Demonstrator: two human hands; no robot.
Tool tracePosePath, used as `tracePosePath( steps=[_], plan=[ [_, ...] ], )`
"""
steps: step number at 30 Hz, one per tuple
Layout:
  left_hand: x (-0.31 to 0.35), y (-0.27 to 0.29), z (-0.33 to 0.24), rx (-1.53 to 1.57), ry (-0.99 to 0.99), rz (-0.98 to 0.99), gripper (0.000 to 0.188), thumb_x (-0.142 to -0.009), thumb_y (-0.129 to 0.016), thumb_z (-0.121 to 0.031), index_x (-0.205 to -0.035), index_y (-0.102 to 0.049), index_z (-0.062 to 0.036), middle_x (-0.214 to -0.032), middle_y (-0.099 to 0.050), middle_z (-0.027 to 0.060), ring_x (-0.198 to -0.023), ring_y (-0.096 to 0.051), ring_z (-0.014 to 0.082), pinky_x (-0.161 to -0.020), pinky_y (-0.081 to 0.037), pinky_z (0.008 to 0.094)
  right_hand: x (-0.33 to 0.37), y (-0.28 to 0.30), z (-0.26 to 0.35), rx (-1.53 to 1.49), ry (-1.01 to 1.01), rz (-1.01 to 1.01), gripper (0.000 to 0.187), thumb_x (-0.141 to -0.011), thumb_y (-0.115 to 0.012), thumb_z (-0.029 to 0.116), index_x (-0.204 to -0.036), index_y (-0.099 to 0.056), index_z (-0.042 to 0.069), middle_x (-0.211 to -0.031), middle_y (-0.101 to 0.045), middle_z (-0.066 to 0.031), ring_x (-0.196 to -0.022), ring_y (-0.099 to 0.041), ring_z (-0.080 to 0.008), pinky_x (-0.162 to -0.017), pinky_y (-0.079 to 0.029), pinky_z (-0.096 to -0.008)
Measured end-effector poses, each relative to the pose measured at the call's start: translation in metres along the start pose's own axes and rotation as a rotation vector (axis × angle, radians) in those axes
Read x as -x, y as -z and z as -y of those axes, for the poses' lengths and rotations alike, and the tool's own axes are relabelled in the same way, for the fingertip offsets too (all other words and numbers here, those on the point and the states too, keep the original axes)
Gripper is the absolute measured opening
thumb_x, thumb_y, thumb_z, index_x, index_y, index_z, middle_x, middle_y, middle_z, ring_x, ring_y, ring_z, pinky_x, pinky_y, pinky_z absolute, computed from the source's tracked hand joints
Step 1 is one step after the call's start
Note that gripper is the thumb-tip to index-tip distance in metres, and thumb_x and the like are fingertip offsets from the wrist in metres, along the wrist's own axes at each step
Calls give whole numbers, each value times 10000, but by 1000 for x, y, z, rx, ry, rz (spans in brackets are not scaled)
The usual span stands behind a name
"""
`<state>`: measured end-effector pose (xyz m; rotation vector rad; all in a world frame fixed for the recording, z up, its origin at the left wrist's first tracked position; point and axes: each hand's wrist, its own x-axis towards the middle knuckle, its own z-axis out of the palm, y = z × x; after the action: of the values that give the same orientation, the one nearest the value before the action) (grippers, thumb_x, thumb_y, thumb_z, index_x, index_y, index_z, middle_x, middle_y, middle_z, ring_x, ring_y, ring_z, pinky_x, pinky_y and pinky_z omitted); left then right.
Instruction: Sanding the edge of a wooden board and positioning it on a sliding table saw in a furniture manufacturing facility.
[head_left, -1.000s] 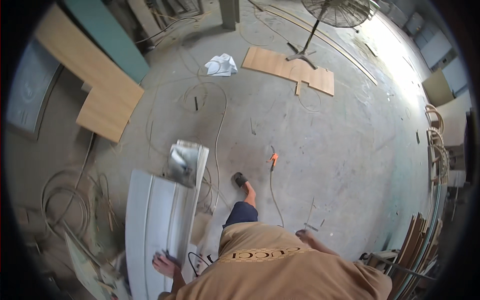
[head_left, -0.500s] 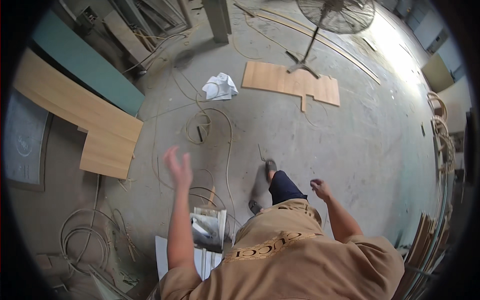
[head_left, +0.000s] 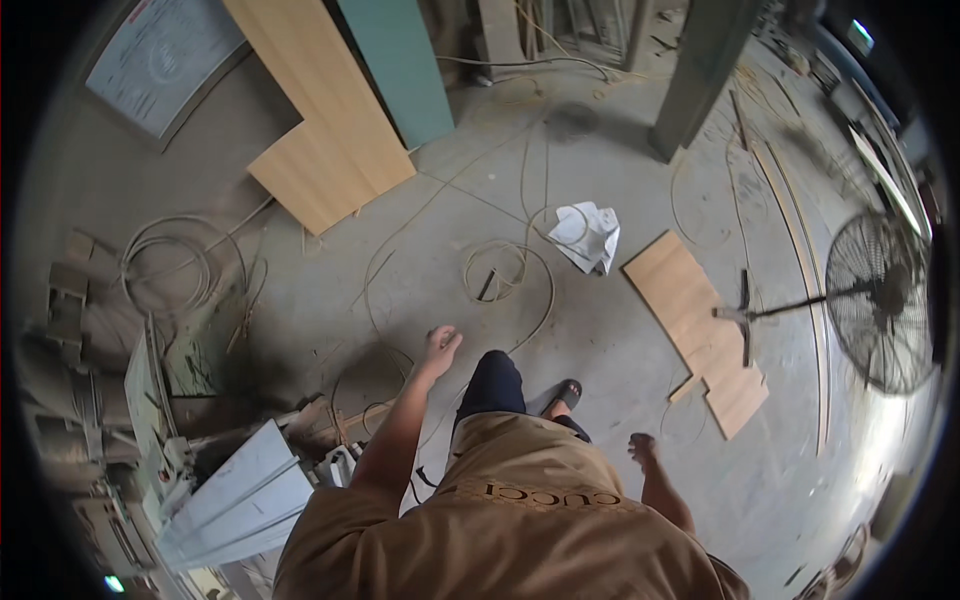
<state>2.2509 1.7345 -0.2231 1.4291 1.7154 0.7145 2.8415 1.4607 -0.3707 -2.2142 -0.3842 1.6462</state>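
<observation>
My left hand (head_left: 440, 350) hangs in front of me over the floor, its fingers loosely bent and apart, with nothing visible in it. Beyond it a pale hose (head_left: 543, 318) lies coiled on the concrete, with a short dark strip (head_left: 487, 284) inside the loop. Low on my right side, my right hand (head_left: 643, 448) is closed round something small and dark that I cannot make out. The notched wood-grain panel (head_left: 690, 320) on the floor lies nearest to that hand. Neither hand touches any of these floor items.
Crumpled white sheeting (head_left: 588, 238) lies ahead, left of a standing fan (head_left: 880, 300). A pillar (head_left: 705, 80) rises behind. At the left lean a wood-grain board (head_left: 330, 150) and a green board (head_left: 400, 75). A grey cable coil (head_left: 170, 270) and white panels (head_left: 235, 500) are also left.
My view has turned left, so the fan and floor panel now appear farther right. I have stepped, with the other leg now forward. My left hand has lowered, its fingers more bent.
</observation>
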Motion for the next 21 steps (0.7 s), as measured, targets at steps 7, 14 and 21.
tracePosePath(
  steps=[7, 14, 21],
  plan=[
    [-116, 16, 11, 280, 323, -131, 314, -1059, -662, -328, -1043, -679, -15, -895, -633, 102, -794, -603, 192, -739, -502, 382, -106, 17, 356, 105, 436, -67, 329, -1028, -624, 309, -1155, -756, 36, -976, -762, -74, -778, -721, -170, -624, -543, -329],
    [-316, 47, 29, -52, 260, 35, 171, -1020, -639, -194, -1125, -687, -69, -1105, -722, 209, -1070, -699, 363, -918, -560, 523, -182, -45, 504, 27, 379, -23, 248, -998, -664, 253, -1069, -752, 32, -902, -747, -99, -712, -725, -221, -546, -551, -354],
    [-510, 107, -32, -403, -135, -24, 337, -1062, -670, -326, -1241, -704, -42, -1104, -765, 104, -1002, -726, 230, -915, -553, 359, -240, -131, 597, 28, 47, 13, 196, -957, -676, 207, -1075, -728, 60, -859, -717, -77, -612, -677, -208, -501, -508, -384]
  ],
)
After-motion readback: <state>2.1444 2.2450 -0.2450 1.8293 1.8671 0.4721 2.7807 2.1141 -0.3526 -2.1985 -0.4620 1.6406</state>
